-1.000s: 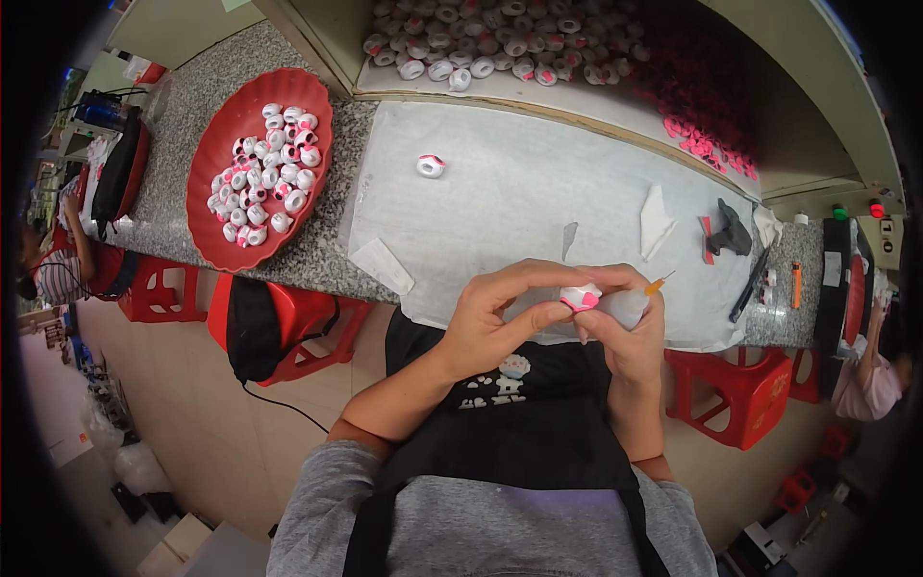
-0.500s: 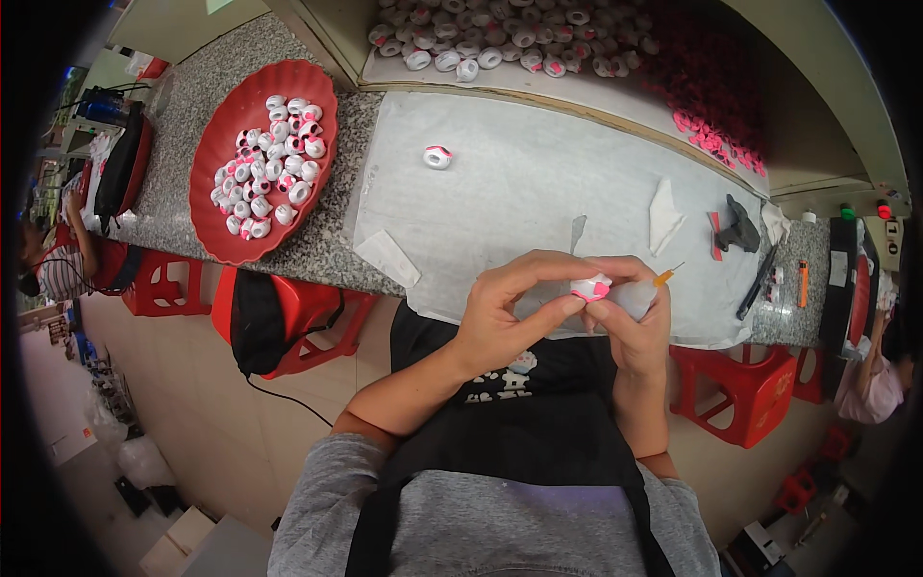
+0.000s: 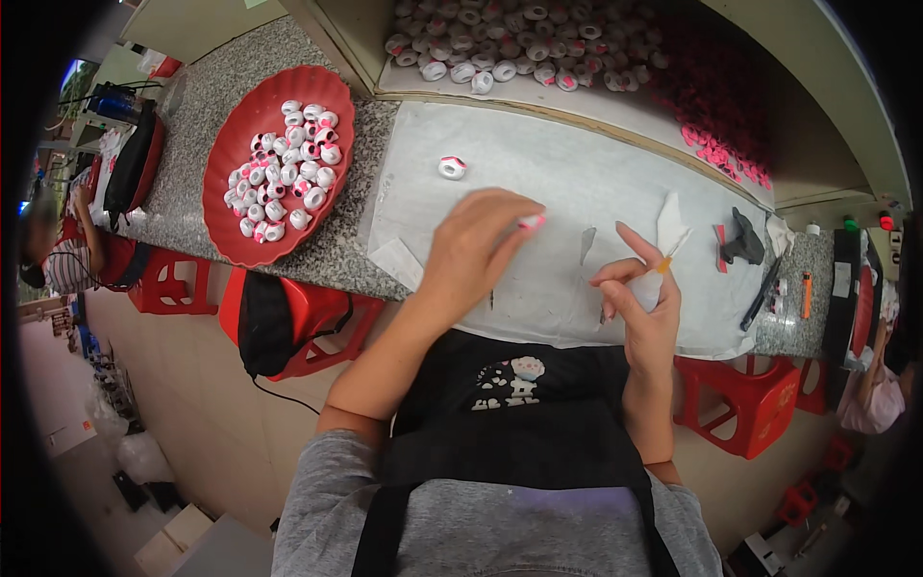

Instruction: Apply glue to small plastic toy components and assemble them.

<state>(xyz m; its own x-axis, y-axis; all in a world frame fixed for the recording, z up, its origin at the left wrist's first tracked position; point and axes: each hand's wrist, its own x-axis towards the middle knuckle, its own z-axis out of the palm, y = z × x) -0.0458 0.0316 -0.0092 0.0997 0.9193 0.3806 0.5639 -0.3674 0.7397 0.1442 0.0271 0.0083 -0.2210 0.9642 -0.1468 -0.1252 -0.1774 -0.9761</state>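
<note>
My left hand (image 3: 469, 248) is over the white sheet, blurred a little by motion, pinching a small white-and-pink plastic piece (image 3: 532, 221) at its fingertips. Within my right hand (image 3: 651, 322) is a small whitish squeeze bottle (image 3: 646, 288) with an orange needle tip (image 3: 664, 263) pointing up and away. The index finger of that hand is stretched out; the others curl around the bottle. Beyond my left hand, a similar white ring-shaped piece (image 3: 452, 168) with a pink top lies alone on the sheet (image 3: 558, 154).
A red scalloped tray (image 3: 223, 216) of finished-looking white-and-pink pieces stands at left. More white pieces (image 3: 505, 71) and small pink parts (image 3: 716, 154) fill the shelf ahead. At right lie a white tissue (image 3: 670, 226), a black cloth scrap (image 3: 742, 238) and an orange pen-like tool (image 3: 807, 295).
My hands have parted. The left one has moved away to the left and forward with the white-and-pink piece; the right has stayed near its place with the bottle, its index finger now extended.
</note>
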